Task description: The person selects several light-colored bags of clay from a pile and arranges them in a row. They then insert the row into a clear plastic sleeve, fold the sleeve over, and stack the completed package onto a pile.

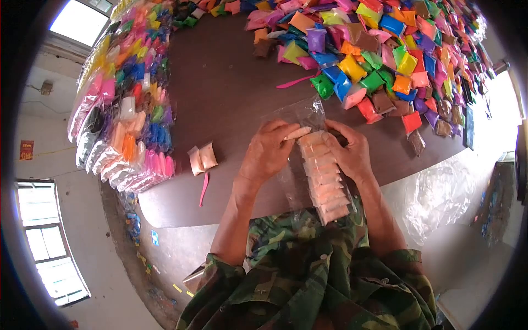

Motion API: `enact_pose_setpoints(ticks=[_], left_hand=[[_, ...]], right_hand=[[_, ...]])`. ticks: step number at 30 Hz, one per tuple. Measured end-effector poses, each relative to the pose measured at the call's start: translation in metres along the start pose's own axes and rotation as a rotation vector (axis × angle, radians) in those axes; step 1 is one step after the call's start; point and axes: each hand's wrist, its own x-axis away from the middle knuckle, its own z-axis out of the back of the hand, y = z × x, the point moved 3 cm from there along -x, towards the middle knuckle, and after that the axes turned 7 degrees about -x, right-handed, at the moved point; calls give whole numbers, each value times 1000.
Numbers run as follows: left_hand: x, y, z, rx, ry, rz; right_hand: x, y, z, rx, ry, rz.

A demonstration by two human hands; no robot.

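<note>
A clear plastic bag (311, 111) stretches between my hands at the table's front edge, with a stacked row of peach clay-like packets (325, 181) inside it. My left hand (268, 149) pinches a single peach packet (297, 133) at the upper end of that row. On the other side, my right hand (351, 151) grips the bag and the top of the row, thumb toward the packets. Two more peach packets (203, 158) lie on the table left of my left hand, close to a pink plastic stick (204, 190).
A large heap of colourful packets (374, 66) covers the back right of the dark table (220, 82). Filled bags (126, 121) are piled along its left edge. Another pink stick (296, 82) lies by the heap. Clear plastic bags (440, 192) lie at the right.
</note>
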Motion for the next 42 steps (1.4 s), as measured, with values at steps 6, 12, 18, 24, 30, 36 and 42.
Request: enact_pose_setpoints(ticks=[6, 12, 18, 24, 30, 36, 42], left_hand=[[-8, 3, -15, -2, 115, -225], [-8, 13, -1, 155, 10, 57], [-11, 9, -14, 246, -19, -97], [-9, 7, -19, 347, -91, 21], [-5, 8, -21, 338, -134, 39], [4, 13, -15, 256, -147, 88], [8, 8, -13, 268, -17, -65]], right_hand=[[0, -1, -1, 17, 13, 29], [1, -5, 0, -18, 2, -15], [1, -3, 0, -25, 15, 22], [2, -3, 1, -33, 28, 24], [1, 2, 0, -32, 31, 39], [2, 5, -1, 17, 51, 59], [1, 2, -2, 14, 44, 0]])
